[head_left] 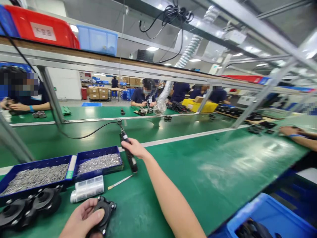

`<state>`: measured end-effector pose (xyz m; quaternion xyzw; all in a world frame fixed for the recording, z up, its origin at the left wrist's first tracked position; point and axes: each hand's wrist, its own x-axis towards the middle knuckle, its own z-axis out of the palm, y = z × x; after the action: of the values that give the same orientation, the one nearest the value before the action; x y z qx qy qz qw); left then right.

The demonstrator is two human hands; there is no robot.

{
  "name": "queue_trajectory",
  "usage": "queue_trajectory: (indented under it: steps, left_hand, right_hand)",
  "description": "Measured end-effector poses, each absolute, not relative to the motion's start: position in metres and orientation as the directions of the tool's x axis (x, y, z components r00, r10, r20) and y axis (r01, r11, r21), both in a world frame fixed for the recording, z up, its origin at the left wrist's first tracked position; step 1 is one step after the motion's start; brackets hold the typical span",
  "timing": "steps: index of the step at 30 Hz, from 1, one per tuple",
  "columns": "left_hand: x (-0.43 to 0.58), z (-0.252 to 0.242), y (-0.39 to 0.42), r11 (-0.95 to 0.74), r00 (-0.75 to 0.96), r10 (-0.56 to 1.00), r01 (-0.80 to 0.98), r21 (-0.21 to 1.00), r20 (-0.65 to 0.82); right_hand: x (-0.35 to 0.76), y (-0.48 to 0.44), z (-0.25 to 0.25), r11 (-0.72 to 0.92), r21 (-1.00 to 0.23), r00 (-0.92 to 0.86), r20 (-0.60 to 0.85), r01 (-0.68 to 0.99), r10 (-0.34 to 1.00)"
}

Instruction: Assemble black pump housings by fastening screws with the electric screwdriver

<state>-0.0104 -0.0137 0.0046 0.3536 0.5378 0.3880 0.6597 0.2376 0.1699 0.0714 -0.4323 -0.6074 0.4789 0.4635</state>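
In my left hand (85, 218) is a round black plastic part (106, 211) with screws at its corners, gripped between thumb and fingers low over the green table. My right hand (135, 147) is wrapped round a black electric screwdriver (129, 153), which points down and has a cable at its top. Just below its tip lies a thin brush (120, 182). More black parts (46, 200) sit at the lower left. Behind them stand a blue bin of small metal pieces (37, 178) and a second blue bin (99, 163) with finer ones. Two clear cylinders (88, 188) lie in front.
A blue crate (269, 215) with black parts stands at the lower right. Metal uprights (51, 94) carry a shelf with a red bin (42, 28) and a light blue bin (97, 39). A co-worker's hand (291, 130) rests at the right; several people work across the table.
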Motion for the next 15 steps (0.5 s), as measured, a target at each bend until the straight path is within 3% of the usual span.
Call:
queue_trajectory:
  steps: [5,9,15]
  left_hand:
    - [-0.007,0.018,-0.016,0.416,0.114,0.908,-0.164,0.894,-0.402]
    - [-0.009,0.024,-0.016,0.427,0.125,0.903,-0.184,0.885,-0.41]
    - [-0.012,0.021,-0.012,0.395,0.113,0.918,-0.205,0.896,-0.379]
  right_hand:
    - [0.222,0.142,0.113,0.141,-0.939,-0.236,0.22,-0.312,0.946]
    - [0.202,0.108,0.143,0.025,-0.755,-0.266,0.262,-0.656,0.927]
    - [0.176,0.067,0.155,0.041,-0.695,-0.319,0.381,-0.718,0.868]
